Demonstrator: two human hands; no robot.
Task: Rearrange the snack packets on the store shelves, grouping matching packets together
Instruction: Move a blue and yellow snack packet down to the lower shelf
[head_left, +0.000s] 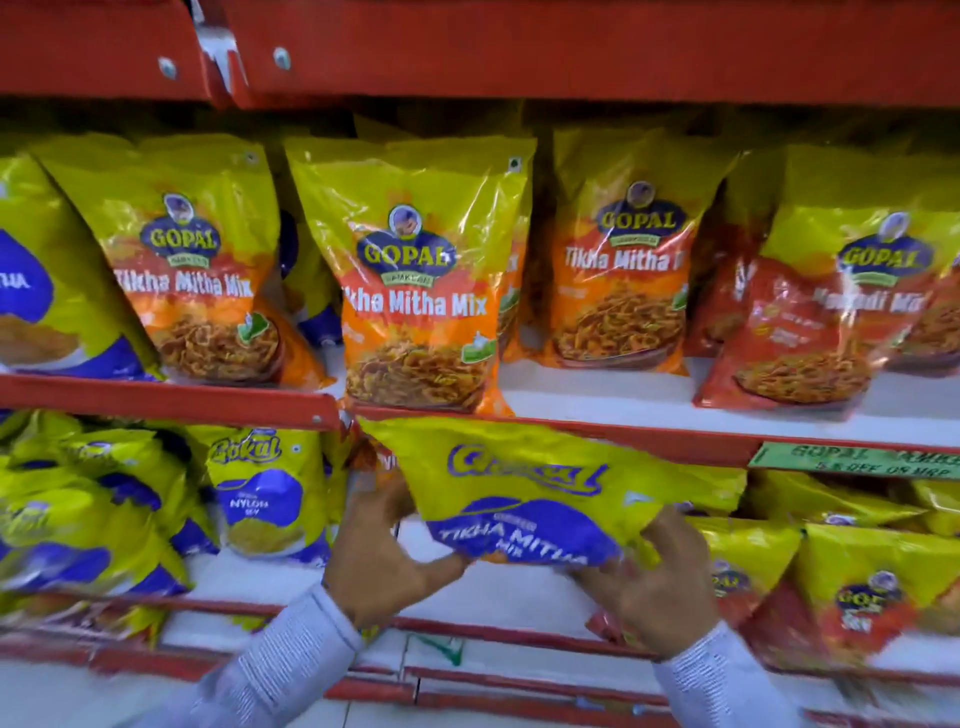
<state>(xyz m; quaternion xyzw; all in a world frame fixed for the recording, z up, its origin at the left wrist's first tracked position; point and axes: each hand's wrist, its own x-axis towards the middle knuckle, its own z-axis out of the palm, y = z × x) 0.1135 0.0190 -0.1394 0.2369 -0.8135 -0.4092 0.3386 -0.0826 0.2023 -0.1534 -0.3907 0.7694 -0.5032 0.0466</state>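
Both hands pinch one glossy yellow-and-blue foil packet (524, 499) marked "Tikha Mitha", held in front of the red metal shelf edge (571, 431), between tiers. Left hand (382, 558) grips its lower left edge, right hand (652, 582) the lower right corner. Risk: slick foil slips from the corner pinch, or the packet knocks the upright orange-and-yellow Gopal packet (415, 291) off the ledge above.

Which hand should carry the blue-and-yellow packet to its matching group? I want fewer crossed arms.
Probably the left hand. The matching packets stand on the lower shelf's left side, nearer that hand. The right hand grips the packet's far corner and would have to cross over.
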